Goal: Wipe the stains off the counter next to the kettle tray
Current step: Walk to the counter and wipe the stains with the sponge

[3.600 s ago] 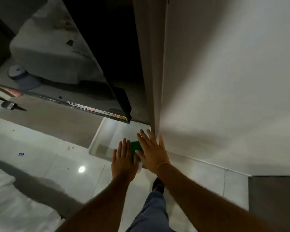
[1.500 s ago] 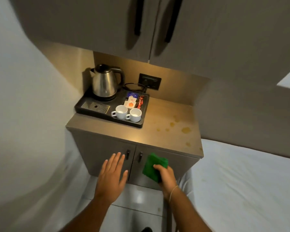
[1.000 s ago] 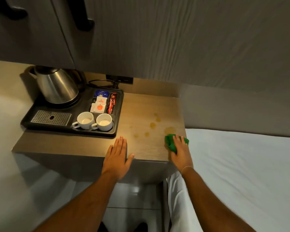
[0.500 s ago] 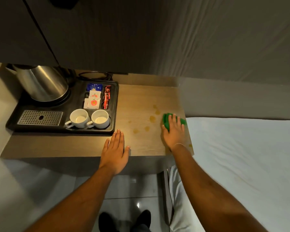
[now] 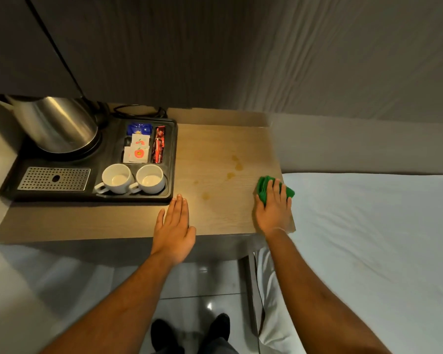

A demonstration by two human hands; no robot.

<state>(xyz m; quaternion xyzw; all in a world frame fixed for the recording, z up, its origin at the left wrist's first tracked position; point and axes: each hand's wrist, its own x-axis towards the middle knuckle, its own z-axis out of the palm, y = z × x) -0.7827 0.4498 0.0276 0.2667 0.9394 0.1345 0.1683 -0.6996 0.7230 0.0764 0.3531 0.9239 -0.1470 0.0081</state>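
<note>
The wooden counter (image 5: 215,139) carries several yellowish stains (image 5: 237,163) to the right of the black kettle tray (image 5: 173,159). A green cloth (image 5: 262,186) lies at the counter's right edge, pressed flat under my right hand (image 5: 274,208). My left hand (image 5: 174,226) rests palm-down on the counter's front edge just below the tray's right corner, fingers straight and holding nothing. The stains lie between my two hands, slightly farther back.
The tray holds a steel kettle (image 5: 54,123), two white cups (image 5: 132,178), sachets (image 5: 138,146) and a metal drip grille (image 5: 54,178). Dark cabinet doors (image 5: 215,47) hang low over the counter. A white bed (image 5: 368,238) abuts the counter's right side. My shoes (image 5: 189,333) stand on the tiled floor.
My right hand with the cloth has slid toward the near right corner of the counter, off the stain it covered. The left hand stays planted on the front edge.
</note>
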